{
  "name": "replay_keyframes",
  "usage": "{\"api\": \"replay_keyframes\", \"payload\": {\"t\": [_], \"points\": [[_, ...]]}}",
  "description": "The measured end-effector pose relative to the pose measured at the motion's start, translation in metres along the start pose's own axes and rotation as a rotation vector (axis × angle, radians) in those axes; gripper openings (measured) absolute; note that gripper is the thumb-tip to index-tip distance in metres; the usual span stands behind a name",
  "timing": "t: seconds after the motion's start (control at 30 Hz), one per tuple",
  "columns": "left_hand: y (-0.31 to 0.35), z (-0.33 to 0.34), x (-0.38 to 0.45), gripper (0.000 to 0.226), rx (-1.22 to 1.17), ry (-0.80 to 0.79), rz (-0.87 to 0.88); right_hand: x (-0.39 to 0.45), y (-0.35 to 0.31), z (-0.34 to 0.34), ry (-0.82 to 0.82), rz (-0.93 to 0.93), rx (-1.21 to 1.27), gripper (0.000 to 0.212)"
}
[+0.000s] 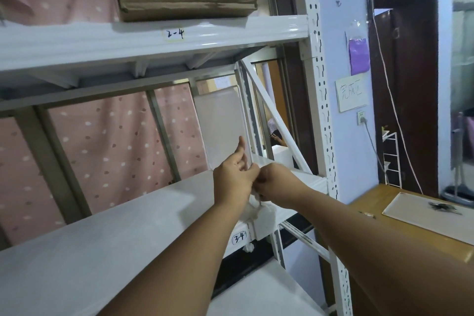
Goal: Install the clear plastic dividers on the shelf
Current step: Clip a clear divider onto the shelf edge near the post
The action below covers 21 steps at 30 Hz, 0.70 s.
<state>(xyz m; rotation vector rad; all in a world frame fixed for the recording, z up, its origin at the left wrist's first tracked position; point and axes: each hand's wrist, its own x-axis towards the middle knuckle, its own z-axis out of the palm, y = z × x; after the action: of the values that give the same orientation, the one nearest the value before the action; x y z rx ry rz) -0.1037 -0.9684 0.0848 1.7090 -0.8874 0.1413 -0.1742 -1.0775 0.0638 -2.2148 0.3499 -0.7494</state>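
Right now the left hand (234,174) props the clear divider (220,123) upright on the shelf (107,233) with loose, open fingers, so the right hand (272,179), just beside it, can pinch something small I cannot make out.

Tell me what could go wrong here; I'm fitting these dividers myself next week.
The clear divider stands upright at the shelf's right end, steadied only by the left hand; it may tip if released early. The right hand works at its front base, where fingers could get pinched.
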Motion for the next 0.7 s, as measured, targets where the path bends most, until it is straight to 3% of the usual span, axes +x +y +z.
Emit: {"api": "replay_keyframes", "payload": {"t": [0.27,0.4,0.6,0.7], "points": [[0.008,-0.006,0.001,0.08,0.072,-0.027,0.009,-0.004,-0.006,-0.002,-0.016,0.071,0.047,0.014],[0.008,-0.025,-0.001,0.093,0.045,-0.09,-0.037,-0.013,-0.009,0.001,0.019,0.095,0.021,0.038],[-0.01,-0.07,-0.013,0.101,0.153,-0.15,-0.126,-0.034,-0.022,-0.006,0.028,0.16,-0.038,0.056],[-0.016,-0.094,-0.02,0.102,0.158,-0.193,-0.143,-0.044,-0.03,-0.01,0.073,0.235,-0.142,0.051]]}}
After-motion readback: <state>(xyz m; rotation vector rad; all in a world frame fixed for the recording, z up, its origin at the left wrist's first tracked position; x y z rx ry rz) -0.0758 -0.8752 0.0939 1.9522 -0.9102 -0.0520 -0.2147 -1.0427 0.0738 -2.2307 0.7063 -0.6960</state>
